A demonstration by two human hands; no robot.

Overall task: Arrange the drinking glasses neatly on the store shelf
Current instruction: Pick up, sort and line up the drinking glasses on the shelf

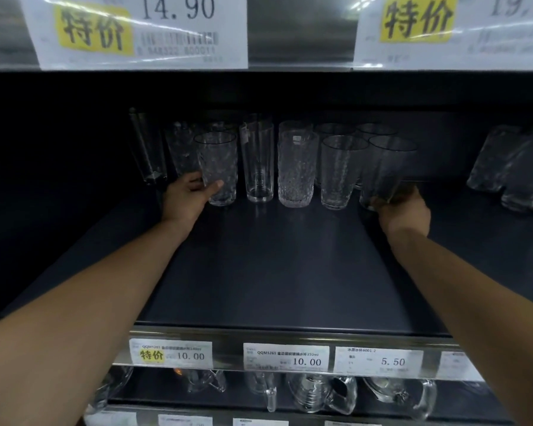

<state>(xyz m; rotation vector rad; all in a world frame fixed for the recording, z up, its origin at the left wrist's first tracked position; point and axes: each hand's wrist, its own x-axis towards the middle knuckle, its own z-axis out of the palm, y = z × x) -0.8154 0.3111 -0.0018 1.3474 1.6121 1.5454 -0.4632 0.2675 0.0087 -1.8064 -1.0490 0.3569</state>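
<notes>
Hands point(189, 196) point(404, 212) grip glasses point(218, 161) point(386, 167), arms outstretched.

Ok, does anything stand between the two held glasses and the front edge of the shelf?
Nothing visible does. The left hand grips the textured glass, the right hand the dark-rimmed glass, both far back; the shelf in front of them is bare up to its front edge.

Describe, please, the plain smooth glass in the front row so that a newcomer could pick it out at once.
Find the dark shelf above the 10.00 price tags. The left hand grips a patterned glass at the left end of the front row; the plain glass stands next on its right. Unlike its bumpy, patterned neighbours on either side, it is smooth-walled, tall and narrow.
</notes>
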